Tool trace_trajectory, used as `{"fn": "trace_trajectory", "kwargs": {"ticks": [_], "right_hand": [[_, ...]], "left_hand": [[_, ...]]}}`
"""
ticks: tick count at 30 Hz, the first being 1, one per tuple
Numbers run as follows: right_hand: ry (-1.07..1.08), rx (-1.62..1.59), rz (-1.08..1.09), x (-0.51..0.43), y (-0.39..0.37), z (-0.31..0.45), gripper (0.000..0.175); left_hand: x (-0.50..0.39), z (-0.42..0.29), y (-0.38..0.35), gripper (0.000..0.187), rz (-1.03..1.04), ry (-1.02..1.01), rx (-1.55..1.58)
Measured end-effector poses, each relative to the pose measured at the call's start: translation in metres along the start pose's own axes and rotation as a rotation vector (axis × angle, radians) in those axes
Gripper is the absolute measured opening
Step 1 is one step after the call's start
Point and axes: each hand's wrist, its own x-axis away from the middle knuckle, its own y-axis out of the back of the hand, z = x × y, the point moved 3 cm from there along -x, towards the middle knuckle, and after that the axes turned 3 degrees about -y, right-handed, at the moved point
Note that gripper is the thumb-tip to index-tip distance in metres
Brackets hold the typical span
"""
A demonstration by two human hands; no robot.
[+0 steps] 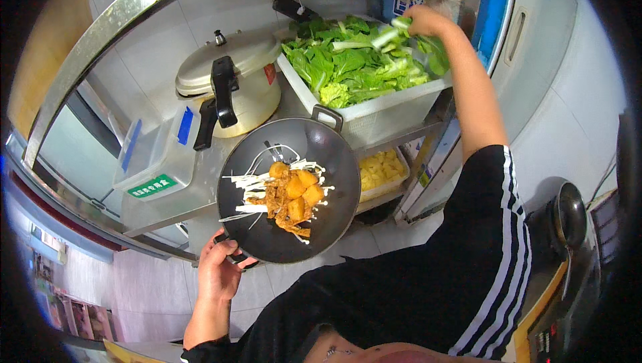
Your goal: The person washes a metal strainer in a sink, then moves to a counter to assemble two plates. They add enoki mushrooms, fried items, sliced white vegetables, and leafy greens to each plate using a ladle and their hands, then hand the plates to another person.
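My left hand grips the near handle of a dark two-handled wok. Inside the wok, enoki mushrooms lie under and around braised meat and orange-brown potato chunks. Over the far right corner of a white plastic basket heaped with leafy greens, my right hand holds some of the greens by their pale stalks; its fingertips are partly hidden. The wok's far handle is close to the basket's near left corner.
A pressure cooker stands left of the basket, and a clear plastic box with a green label is nearer left on the steel shelf. Below the basket sits a tub of yellow chunks. Another wok is at the far right.
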Motion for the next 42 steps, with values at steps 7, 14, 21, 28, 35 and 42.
{"fn": "trace_trajectory", "kwargs": {"ticks": [7, 14, 21, 28, 35, 42], "right_hand": [[0.151, -0.106, 0.193, -0.054, -0.052, 0.060, 0.068], [0.074, -0.281, -0.006, -0.049, -0.004, 0.050, 0.035], [0.312, -0.548, -0.043, -0.025, 0.011, 0.058, 0.033], [0.161, 0.009, 0.324, -0.002, -0.055, 0.069, 0.062], [0.092, -0.387, -0.082, -0.014, 0.021, 0.051, 0.045], [0.496, -0.469, -0.103, 0.077, 0.090, 0.166, 0.029]], "left_hand": [[0.000, -0.010, 0.001, 0.033, -0.083, -0.038, -0.017], [0.010, -0.014, 0.017, 0.033, -0.224, -0.056, -0.098], [0.008, -0.008, 0.018, 0.028, -0.176, -0.051, -0.044], [-0.001, -0.001, 0.018, 0.024, -0.119, -0.086, -0.028], [-0.023, 0.015, 0.016, 0.022, -0.070, -0.074, 0.035], [-0.039, 0.024, 0.006, 0.018, 0.004, -0.092, 0.046]]}}
